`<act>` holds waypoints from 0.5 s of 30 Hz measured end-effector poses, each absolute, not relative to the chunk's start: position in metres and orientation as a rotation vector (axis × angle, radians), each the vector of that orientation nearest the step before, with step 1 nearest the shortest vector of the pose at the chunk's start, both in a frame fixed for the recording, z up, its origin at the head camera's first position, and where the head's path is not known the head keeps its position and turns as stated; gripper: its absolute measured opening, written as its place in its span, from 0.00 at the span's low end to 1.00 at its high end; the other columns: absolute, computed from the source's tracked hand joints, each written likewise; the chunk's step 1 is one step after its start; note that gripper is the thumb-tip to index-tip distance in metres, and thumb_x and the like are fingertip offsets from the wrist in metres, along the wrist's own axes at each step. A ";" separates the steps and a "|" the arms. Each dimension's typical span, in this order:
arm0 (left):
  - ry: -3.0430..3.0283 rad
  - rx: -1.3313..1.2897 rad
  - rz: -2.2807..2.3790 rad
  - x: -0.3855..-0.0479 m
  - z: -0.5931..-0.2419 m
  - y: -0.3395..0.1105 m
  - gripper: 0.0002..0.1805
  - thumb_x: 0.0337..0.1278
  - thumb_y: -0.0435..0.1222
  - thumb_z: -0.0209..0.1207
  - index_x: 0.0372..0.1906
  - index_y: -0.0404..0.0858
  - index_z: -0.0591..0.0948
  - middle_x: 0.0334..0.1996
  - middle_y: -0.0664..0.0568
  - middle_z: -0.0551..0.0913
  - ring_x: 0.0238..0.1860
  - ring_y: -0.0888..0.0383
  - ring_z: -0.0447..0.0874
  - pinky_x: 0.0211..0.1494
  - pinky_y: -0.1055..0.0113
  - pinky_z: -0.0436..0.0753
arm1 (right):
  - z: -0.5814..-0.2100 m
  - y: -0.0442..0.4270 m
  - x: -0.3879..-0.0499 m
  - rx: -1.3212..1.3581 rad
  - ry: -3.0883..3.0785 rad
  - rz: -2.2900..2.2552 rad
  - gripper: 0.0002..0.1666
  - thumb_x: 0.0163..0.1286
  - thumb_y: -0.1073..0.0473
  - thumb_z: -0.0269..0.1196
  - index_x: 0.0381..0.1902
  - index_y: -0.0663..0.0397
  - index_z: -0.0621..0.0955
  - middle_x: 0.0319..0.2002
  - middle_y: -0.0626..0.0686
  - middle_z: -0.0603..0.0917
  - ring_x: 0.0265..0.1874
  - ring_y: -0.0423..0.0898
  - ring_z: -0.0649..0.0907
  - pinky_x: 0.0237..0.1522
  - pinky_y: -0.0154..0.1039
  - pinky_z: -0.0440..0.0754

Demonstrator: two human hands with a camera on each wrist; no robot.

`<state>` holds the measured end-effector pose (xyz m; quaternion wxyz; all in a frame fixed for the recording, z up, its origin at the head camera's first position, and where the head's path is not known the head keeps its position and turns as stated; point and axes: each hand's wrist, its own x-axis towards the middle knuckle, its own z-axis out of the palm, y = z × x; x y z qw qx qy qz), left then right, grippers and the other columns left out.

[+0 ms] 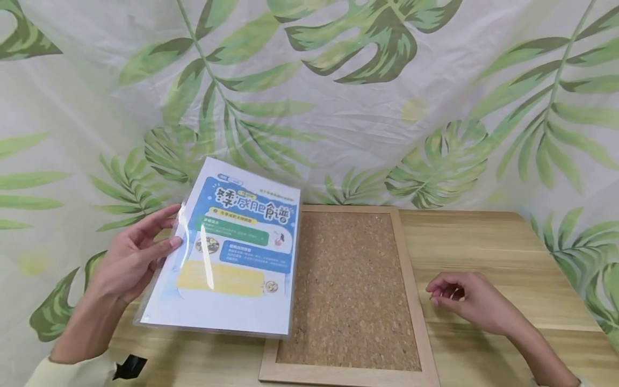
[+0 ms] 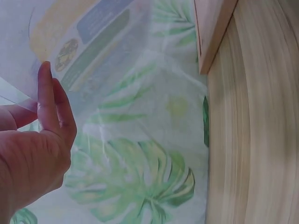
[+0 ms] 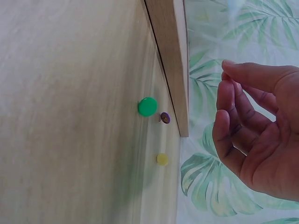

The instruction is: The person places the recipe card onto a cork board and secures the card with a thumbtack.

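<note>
A printed sheet in a clear plastic sleeve (image 1: 237,252), blue, green and yellow with Chinese lettering, is tilted up over the left part of a cork board (image 1: 355,290). My left hand (image 1: 132,258) pinches its left edge between thumb and fingers; from behind, the left wrist view shows the sheet's print faintly. To the right of the board, my right hand (image 1: 476,301) hovers over the table with loosely bent fingers. Nothing shows between its fingertips in the right wrist view. Below it lie a green thumbtack (image 3: 147,107), a purple-rimmed one (image 3: 165,117) and a yellow one (image 3: 162,159).
The cork board's wooden frame (image 1: 411,274) lies flat on a light wood-grain table (image 1: 483,236). Behind the table hangs a white cloth (image 1: 358,134) printed with green leaves. A small black piece (image 1: 130,367) sits by the left cuff.
</note>
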<state>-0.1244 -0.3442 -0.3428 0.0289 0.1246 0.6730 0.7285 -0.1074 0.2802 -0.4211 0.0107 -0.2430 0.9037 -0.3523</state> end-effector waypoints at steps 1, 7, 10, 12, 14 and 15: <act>2.070 0.376 2.261 -0.125 -0.343 -0.341 0.37 0.74 0.17 0.54 0.82 0.43 0.67 0.57 0.53 0.77 0.45 0.57 0.94 0.38 0.66 0.92 | -0.421 0.280 -0.108 -0.760 2.821 -1.103 0.05 0.70 0.63 0.74 0.40 0.48 0.89 0.34 0.36 0.88 0.32 0.28 0.81 0.32 0.31 0.83; 2.014 0.394 2.348 -0.124 -0.349 -0.317 0.36 0.74 0.17 0.53 0.81 0.42 0.70 0.55 0.53 0.77 0.43 0.59 0.93 0.36 0.69 0.91 | -0.416 0.278 -0.109 -0.739 2.821 -1.112 0.05 0.70 0.63 0.74 0.41 0.48 0.89 0.34 0.36 0.88 0.33 0.29 0.81 0.33 0.31 0.84; 1.983 0.403 2.381 -0.125 -0.353 -0.303 0.35 0.74 0.17 0.54 0.80 0.41 0.70 0.55 0.52 0.78 0.43 0.61 0.92 0.35 0.72 0.89 | -0.413 0.277 -0.109 -0.707 2.812 -1.103 0.04 0.71 0.61 0.73 0.42 0.48 0.89 0.34 0.36 0.88 0.33 0.29 0.82 0.34 0.31 0.84; 1.968 0.394 2.389 -0.126 -0.356 -0.295 0.35 0.74 0.18 0.54 0.80 0.41 0.70 0.54 0.53 0.78 0.43 0.61 0.92 0.35 0.72 0.89 | -0.412 0.276 -0.110 -0.696 2.811 -1.096 0.04 0.71 0.61 0.73 0.42 0.48 0.89 0.34 0.37 0.88 0.33 0.29 0.82 0.35 0.31 0.84; 1.956 0.376 2.386 -0.128 -0.359 -0.287 0.34 0.74 0.19 0.55 0.80 0.41 0.70 0.53 0.54 0.78 0.44 0.61 0.92 0.36 0.71 0.90 | -0.411 0.275 -0.110 -0.692 2.814 -1.090 0.03 0.71 0.61 0.73 0.42 0.48 0.89 0.35 0.37 0.88 0.33 0.29 0.82 0.35 0.32 0.84; 1.957 0.364 2.380 -0.128 -0.361 -0.284 0.34 0.74 0.19 0.56 0.80 0.41 0.69 0.53 0.54 0.78 0.44 0.61 0.92 0.37 0.71 0.90 | -0.410 0.274 -0.111 -0.690 2.812 -1.090 0.03 0.72 0.60 0.73 0.42 0.48 0.89 0.35 0.37 0.88 0.33 0.29 0.82 0.35 0.32 0.84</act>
